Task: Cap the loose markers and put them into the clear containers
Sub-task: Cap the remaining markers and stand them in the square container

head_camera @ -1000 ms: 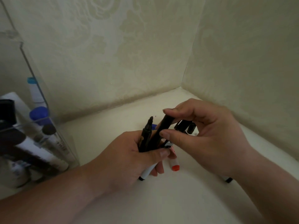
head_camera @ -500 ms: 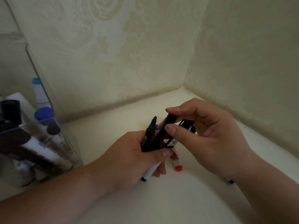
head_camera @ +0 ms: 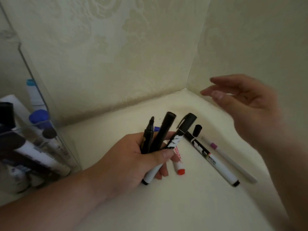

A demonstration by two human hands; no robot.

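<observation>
Standing at the left edge of the tabletop point(head_camera: 166, 205), the clear container point(head_camera: 55, 135) holds several capped markers, upright or leaning. Just right of it the left grip point(head_camera: 133, 157) is closed around a bundle of three: an uncapped black marker point(head_camera: 147, 137), a capped black marker point(head_camera: 162, 132) and a white-barrelled marker point(head_camera: 183, 125) with a black cap. All three fan upward, their long axes running from the palm toward the tabletop's far corner. The bare tip of the uncapped one is leftmost and points up and away from the person. A red-ended marker point(head_camera: 179, 165) lies on the tabletop just beside the curled fingers.

Further right, what looks like a loose black cap point(head_camera: 197, 130) sits toward the far corner, just beside the capped end of a white marker point(head_camera: 215, 162) that lies diagonally. A thin white pen point(head_camera: 233, 163) with a purple band lies alongside that marker, slightly apart. Above these the right grip point(head_camera: 250, 110) hovers open and empty, fingers loosely extended and blurred.

The cap lies to the right of the bare tip, between the bundle and the right grip, so the right grip is the nearer one to fetch it. I judge that its open end would need turning to line up with the marker's slanted axis before it seats.
</observation>
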